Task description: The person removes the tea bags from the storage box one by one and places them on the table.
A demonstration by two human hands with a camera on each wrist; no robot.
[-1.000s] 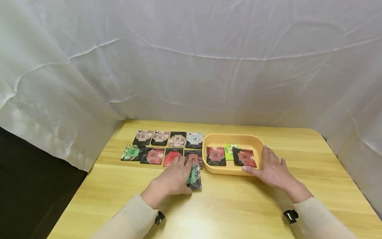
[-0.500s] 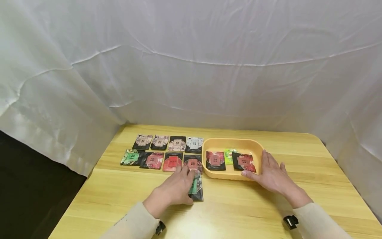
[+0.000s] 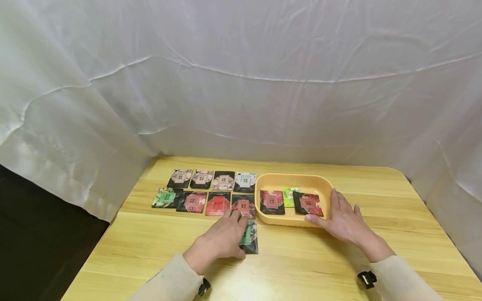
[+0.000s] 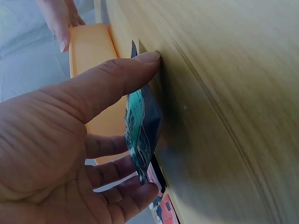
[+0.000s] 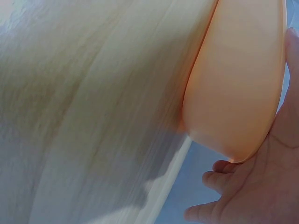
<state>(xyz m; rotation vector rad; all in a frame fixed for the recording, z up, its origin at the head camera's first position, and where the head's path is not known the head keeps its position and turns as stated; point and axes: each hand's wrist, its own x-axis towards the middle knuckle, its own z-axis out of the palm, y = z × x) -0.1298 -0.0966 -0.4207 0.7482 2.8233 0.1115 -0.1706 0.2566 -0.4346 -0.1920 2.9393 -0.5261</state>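
Note:
My left hand (image 3: 222, 238) is low over the table with a green-labelled black tea sachet (image 3: 248, 238) between thumb and fingers. In the left wrist view, the thumb (image 4: 117, 79) is at one edge of the sachet (image 4: 138, 121) and the fingertips are at the opposite edge. At the right end of a yellow tray (image 3: 280, 219), my right hand (image 3: 348, 221) rests on its corner, thumb by the front rim and fingers straight along the side. Inside the tray lie two black-and-red sachets (image 3: 272, 202) and a bright green one (image 3: 289, 197).
Left of the tray, several sachets lie flat in two rows, the back row (image 3: 224, 180) paler and the front row (image 3: 193, 202) mostly red and black. The wooden table (image 3: 301, 267) ends at a grey-white curtain (image 3: 263, 117) behind.
The head view has tilted slightly, so the table shows lower. My left hand and the green-labelled sachet have shifted a little to the right. The right hand stays at the tray.

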